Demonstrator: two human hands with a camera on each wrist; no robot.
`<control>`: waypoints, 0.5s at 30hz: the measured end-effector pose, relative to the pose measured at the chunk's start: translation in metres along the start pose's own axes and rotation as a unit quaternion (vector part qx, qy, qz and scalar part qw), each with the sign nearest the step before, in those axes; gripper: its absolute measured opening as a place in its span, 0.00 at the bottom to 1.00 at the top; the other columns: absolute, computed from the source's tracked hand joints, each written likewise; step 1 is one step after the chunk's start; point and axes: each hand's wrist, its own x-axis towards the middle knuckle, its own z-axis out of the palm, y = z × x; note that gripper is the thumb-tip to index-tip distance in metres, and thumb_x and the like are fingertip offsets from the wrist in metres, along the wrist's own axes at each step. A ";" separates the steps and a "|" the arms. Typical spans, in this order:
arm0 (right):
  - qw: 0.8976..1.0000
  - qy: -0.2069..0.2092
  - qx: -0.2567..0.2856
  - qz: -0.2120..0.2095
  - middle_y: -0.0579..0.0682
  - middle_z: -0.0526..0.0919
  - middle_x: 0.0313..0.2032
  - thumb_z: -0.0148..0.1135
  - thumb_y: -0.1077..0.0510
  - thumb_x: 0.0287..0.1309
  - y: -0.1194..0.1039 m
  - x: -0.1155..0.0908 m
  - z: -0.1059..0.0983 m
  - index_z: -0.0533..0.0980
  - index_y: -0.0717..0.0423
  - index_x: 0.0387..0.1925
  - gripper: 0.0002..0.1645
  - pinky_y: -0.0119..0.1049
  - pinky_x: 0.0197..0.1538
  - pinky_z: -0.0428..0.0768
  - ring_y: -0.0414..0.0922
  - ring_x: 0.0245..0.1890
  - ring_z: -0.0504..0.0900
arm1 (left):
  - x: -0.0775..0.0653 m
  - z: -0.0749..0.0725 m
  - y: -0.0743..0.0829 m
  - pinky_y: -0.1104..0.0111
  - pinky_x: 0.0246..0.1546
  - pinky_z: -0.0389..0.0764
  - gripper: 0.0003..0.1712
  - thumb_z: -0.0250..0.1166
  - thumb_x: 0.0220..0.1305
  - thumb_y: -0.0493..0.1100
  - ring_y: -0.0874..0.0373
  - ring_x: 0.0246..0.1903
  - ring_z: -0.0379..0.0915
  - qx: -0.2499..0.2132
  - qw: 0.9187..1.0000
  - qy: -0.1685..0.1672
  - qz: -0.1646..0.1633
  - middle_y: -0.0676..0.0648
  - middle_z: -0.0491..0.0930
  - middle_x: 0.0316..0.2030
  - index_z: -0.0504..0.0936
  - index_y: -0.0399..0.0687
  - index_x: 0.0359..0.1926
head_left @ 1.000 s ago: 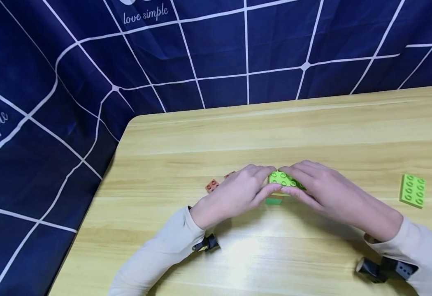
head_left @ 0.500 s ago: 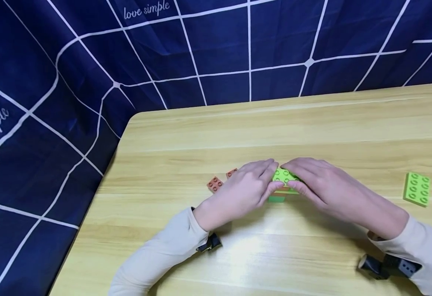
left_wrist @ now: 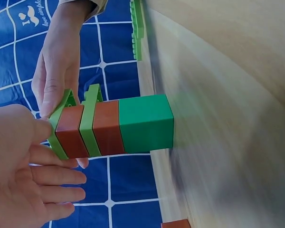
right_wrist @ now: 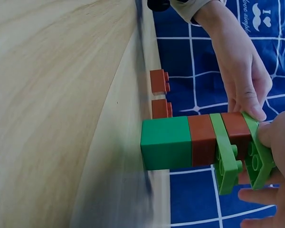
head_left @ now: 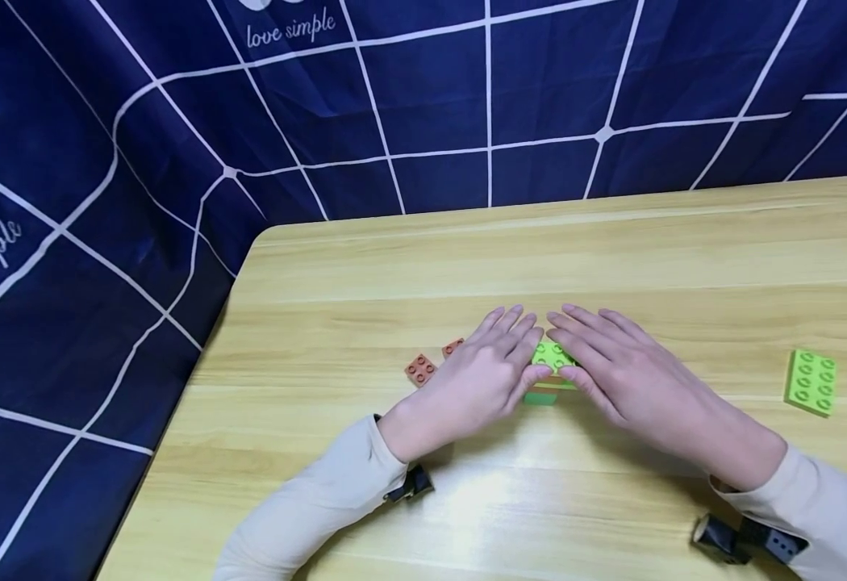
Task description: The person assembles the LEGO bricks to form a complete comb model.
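Note:
A tower of toy building bricks stands upright on the table. Its base is a dark green block (left_wrist: 147, 124); above it a red-brown brick (left_wrist: 109, 127), a light green plate (right_wrist: 223, 156), another red-brown brick (left_wrist: 70, 130) and a top light green plate (head_left: 552, 355) alternate. My left hand (head_left: 485, 363) touches the top plate's left end, fingers straight and spread. At its right end my right hand (head_left: 634, 367) rests likewise, thumb near the front edge and fingers extended. Both plates jut out past the bricks. The hands hide part of the top plate in the head view.
Two loose red-brown bricks, one nearer (head_left: 420, 369) and one farther (head_left: 452, 348), lie left of the tower. A studded light green plate (head_left: 811, 382) lies far right on the wooden table (head_left: 540, 266). A dark blue curtain (head_left: 431, 97) hangs behind and to the left.
The fingers of both hands have straightened and spread, where before they were bent down around the top plate. The tower and loose bricks have kept their places.

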 end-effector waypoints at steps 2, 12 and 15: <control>1.000 -0.003 -0.002 0.009 0.62 0.72 0.62 0.28 0.42 0.76 -0.001 0.000 0.000 0.71 0.65 0.61 0.37 0.48 0.74 0.47 0.56 0.68 0.62 | 0.000 0.000 0.001 0.61 0.73 0.43 0.30 0.40 0.77 0.54 0.46 0.70 0.53 0.003 1.000 0.006 0.000 0.39 0.65 0.67 0.68 0.36 0.67; 0.999 -0.001 -0.031 0.018 0.61 0.69 0.65 0.23 0.41 0.76 -0.003 -0.001 0.003 0.70 0.64 0.62 0.39 0.53 0.74 0.44 0.52 0.72 0.55 | -0.001 0.002 0.003 0.62 0.72 0.45 0.30 0.41 0.77 0.53 0.46 0.70 0.54 0.014 1.000 0.015 -0.004 0.38 0.65 0.66 0.68 0.35 0.66; 0.999 0.000 -0.031 0.015 0.63 0.68 0.65 0.23 0.42 0.76 -0.005 -0.002 0.004 0.69 0.66 0.62 0.39 0.52 0.74 0.46 0.52 0.72 0.54 | -0.002 0.002 0.004 0.62 0.72 0.46 0.31 0.41 0.77 0.54 0.46 0.70 0.54 0.016 1.000 0.014 -0.003 0.38 0.64 0.66 0.67 0.35 0.67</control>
